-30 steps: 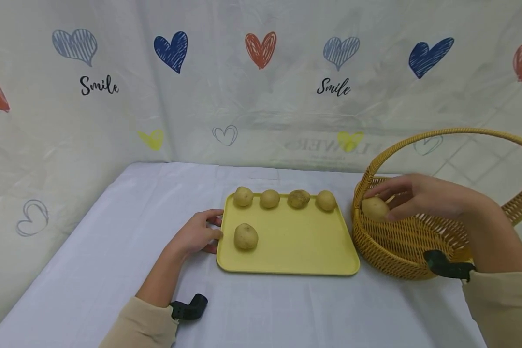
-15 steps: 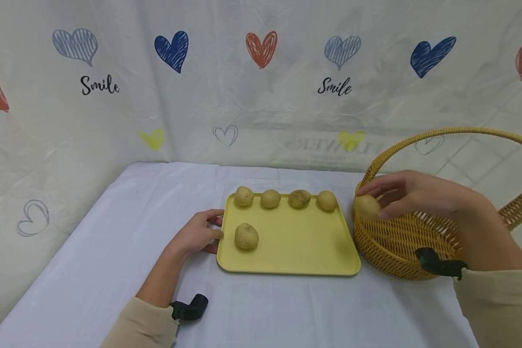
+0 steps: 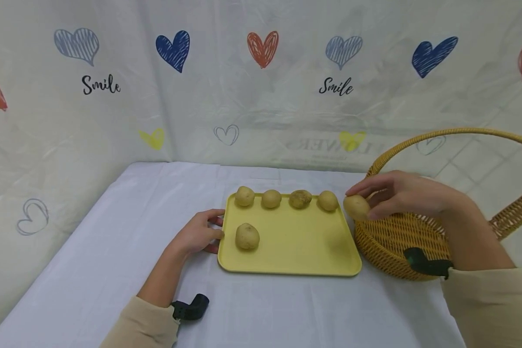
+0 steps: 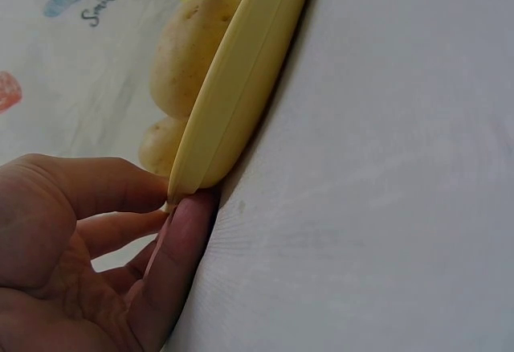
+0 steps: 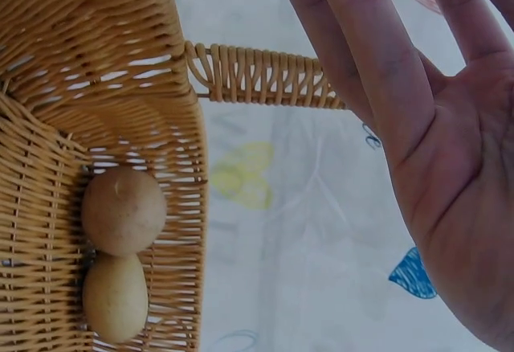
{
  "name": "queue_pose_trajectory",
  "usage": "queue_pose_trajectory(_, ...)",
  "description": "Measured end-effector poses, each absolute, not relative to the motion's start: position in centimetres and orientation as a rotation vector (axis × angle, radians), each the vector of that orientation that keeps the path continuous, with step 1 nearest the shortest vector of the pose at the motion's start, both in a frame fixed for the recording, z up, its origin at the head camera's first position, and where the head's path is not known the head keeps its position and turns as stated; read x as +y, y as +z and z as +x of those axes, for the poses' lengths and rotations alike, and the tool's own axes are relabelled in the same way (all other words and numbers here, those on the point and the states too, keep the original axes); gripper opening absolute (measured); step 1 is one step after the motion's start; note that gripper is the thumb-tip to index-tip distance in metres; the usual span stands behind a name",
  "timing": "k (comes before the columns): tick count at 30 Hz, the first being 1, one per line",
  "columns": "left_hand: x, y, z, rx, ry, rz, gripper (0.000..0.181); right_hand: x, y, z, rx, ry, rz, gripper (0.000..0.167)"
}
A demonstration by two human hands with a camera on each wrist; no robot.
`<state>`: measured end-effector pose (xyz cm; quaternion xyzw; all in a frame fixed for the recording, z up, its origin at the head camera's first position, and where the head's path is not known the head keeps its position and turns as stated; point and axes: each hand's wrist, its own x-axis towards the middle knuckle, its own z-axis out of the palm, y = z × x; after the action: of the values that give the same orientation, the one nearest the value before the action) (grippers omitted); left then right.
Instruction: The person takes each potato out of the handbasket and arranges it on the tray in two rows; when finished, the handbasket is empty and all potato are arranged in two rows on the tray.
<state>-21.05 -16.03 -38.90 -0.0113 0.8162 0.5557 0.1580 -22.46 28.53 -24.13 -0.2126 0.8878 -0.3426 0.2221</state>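
Note:
My right hand (image 3: 402,195) pinches a small round potato (image 3: 356,208) between thumb and fingers, above the gap between the tray's right edge and the basket's left rim. In the right wrist view that potato is out of sight. A yellow rectangular tray (image 3: 296,241) lies on the table, with several potatoes on it: a row along its far edge and one larger potato (image 3: 247,237) nearer the left front. My left hand (image 3: 197,233) holds the tray's left edge; in the left wrist view its thumb and a finger (image 4: 189,231) meet at the rim.
A wicker basket (image 3: 383,241) with a tall arched handle (image 3: 461,130) stands right of the tray. Two potatoes (image 5: 124,211) lie inside it in the right wrist view. A white cloth (image 3: 265,309) covers the table, and a heart-printed sheet (image 3: 261,106) hangs behind.
My right hand has carried its potato leftward from over the basket to beside the tray's right edge. The left hand and the tray stay where they were.

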Motion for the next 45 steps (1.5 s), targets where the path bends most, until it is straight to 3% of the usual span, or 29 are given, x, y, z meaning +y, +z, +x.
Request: queue_pose_trajectory(45, -16.0, -38.9, -21.0, 2.338, 1.584, -0.022, 0.07, 18.7, -29.7, -25.3, 2.242, -1.066, -0.825, 0.052)
